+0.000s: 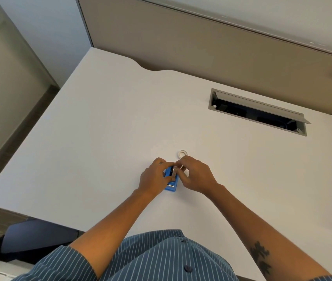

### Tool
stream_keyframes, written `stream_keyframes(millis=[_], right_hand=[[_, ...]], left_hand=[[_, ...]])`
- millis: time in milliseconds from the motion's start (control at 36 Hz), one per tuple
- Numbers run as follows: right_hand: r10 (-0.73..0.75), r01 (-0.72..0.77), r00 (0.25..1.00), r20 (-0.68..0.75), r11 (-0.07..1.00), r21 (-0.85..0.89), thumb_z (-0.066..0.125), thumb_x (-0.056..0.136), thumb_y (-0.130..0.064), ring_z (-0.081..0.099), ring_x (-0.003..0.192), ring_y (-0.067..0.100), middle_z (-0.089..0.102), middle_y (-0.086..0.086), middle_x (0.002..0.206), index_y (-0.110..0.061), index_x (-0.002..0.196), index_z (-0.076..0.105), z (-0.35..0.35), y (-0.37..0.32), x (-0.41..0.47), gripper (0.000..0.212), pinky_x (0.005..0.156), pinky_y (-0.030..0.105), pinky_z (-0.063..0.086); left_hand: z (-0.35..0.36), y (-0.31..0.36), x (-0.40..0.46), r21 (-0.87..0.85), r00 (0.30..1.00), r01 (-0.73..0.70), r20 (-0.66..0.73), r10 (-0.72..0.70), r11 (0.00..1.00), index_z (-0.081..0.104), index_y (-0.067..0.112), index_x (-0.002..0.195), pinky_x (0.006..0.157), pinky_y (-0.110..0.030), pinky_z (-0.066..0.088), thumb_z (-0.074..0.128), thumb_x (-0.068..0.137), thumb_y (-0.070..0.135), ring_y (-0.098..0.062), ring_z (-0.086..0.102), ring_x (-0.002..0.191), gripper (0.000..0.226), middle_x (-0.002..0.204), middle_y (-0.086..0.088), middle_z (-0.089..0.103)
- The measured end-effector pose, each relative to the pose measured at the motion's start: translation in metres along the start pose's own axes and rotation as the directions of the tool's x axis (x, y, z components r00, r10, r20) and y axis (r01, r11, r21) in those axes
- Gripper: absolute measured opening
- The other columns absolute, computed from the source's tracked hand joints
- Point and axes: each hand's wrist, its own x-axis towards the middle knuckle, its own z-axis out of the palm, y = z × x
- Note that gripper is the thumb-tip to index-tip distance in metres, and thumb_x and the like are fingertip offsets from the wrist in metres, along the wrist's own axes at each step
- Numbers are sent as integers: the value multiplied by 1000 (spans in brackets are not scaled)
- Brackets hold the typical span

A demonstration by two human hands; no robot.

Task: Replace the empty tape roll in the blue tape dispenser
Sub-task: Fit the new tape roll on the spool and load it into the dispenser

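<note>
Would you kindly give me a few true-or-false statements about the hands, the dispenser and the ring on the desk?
1. Both hands, left and right, are at the dispenser. True.
2. The dispenser is red. False: it is blue.
3. A white ring lies on the desk just beyond the hands. True.
4. The ring sits inside the cable hatch. False: it lies on the desk, well short of the hatch.
</note>
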Motion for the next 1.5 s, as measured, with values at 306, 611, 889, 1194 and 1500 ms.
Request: stream_keyframes(millis=[306,611,889,1194,1500], right_hand=[[-108,104,991,-80,993,-50,86,87,-12,70,72,21,74,-5,95,-23,106,84,3,-5,-9,22,52,36,57],[-118,111,987,-108,991,-72,87,85,-10,72,72,20,77,-6,89,-20,96,86,2,-9,-8,15,52,31,54],[-90,76,982,-169,993,-85,80,89,-5,68,67,21,73,-3,83,-17,90,81,8,-13,-6,12,50,36,55],[18,-37,972,-234,996,-77,75,91,-2,67,73,21,71,-3,87,-15,91,78,15,-21,-12,13,51,37,55],[23,-45,971,-237,995,-88,75,91,0,69,85,22,74,-1,97,-11,89,77,19,-23,-14,11,57,39,58]], left_hand=[[4,-4,2,-4,1000,-4,-8,4,1000,67,26,136,81,-23,54,81,89,40,-18,71,95,51,123,4,64],[3,-3,0,-8,1000,-7,-9,7,1000,67,25,135,80,-21,51,82,88,39,-20,71,97,51,124,4,64],[4,-2,0,-9,1000,0,-14,0,1000,67,24,134,82,-22,53,81,89,39,-21,71,99,49,124,3,63],[-3,-17,-5,-157,986,-114,102,131,981,56,27,143,100,-38,59,82,88,37,-10,64,104,62,140,8,61],[-6,-38,-7,-180,952,-117,261,162,977,30,33,162,107,-26,47,85,87,28,-9,54,122,93,160,6,44]])
